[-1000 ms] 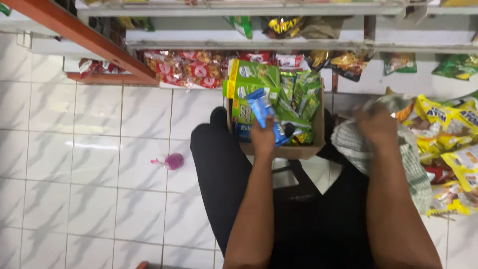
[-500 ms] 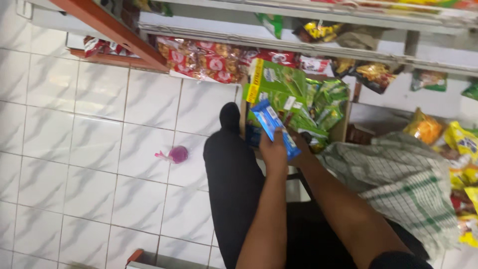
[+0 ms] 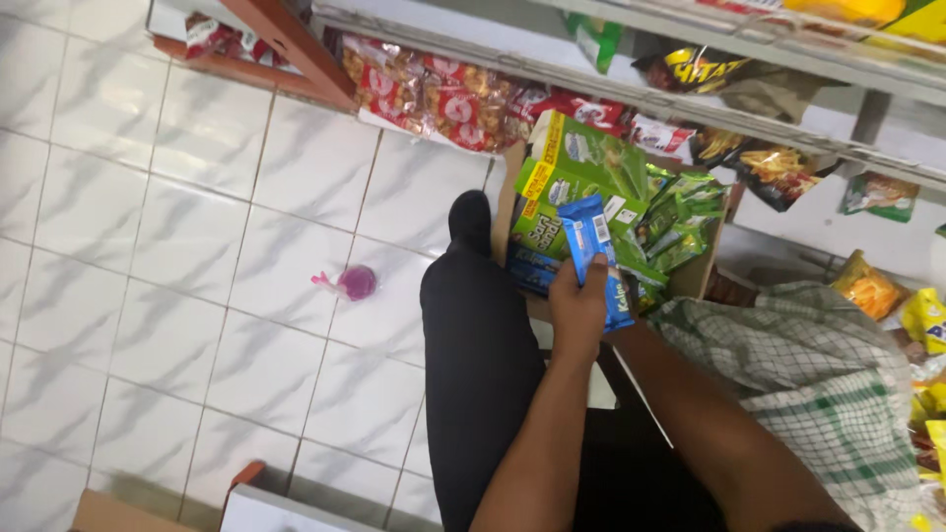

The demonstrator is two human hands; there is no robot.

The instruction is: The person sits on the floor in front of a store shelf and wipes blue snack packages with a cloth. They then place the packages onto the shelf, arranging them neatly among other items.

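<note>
The left hand's grip [image 3: 579, 303] pinches a blue rectangular snack packet [image 3: 597, 258] just above the open cardboard box of green packets [image 3: 631, 212], mid-sorting; the right hand's grip is hidden, so I cannot tell its state.

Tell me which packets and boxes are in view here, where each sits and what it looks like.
Blue snack packet: long, slim, held in the left hand.
Cardboard box: open, on the floor, full of green packets.
Green and yellow carton: flat, tilted at the box's left side.
Red snack bags: clear, shiny, under the bottom shelf.
Yellow bags: far right edge.
Right hand: hidden.
</note>
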